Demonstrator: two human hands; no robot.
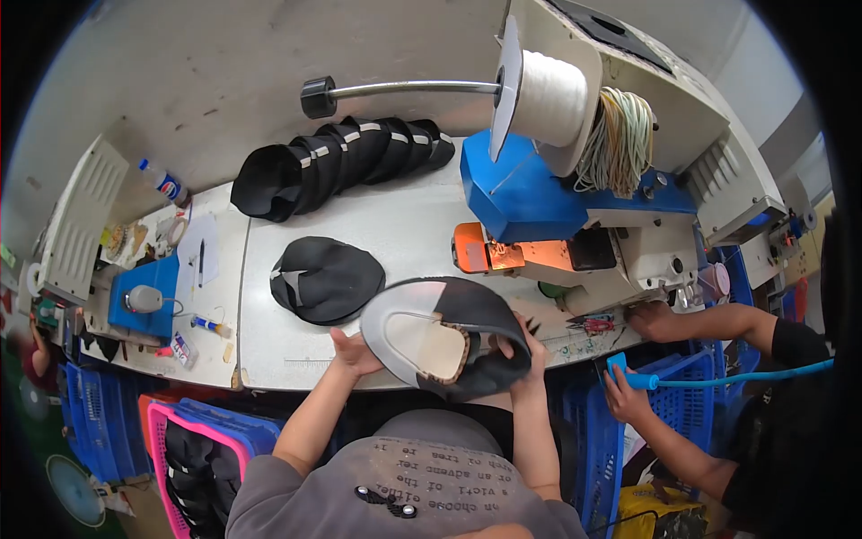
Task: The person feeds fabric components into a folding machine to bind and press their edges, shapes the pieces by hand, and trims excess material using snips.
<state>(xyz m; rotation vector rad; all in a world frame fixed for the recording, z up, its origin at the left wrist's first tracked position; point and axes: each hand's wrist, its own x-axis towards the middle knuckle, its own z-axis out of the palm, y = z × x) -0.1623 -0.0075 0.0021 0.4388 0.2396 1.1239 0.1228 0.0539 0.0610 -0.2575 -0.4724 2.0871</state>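
A black and light-grey cap-like piece (395, 328) with a cream inner panel is held up over the front edge of the white table (422, 216). My left hand (356, 352) supports its left side, the fingers partly behind it. On the right side, my right hand (532, 355) grips the black part, with fingers showing inside the opening. Behind the held piece, a similar black piece (332, 278) lies on the table. Farther back, a nested row of black pieces with pale tabs (359, 157) lies along the wall.
A blue and white machine (521, 193) with an orange-lit plate and a thread spool (552, 99) stands at right. Another person's hands are at the right; one holds a blue tool (633, 377) on a hose. A pink-rimmed basket (157, 440) sits below left.
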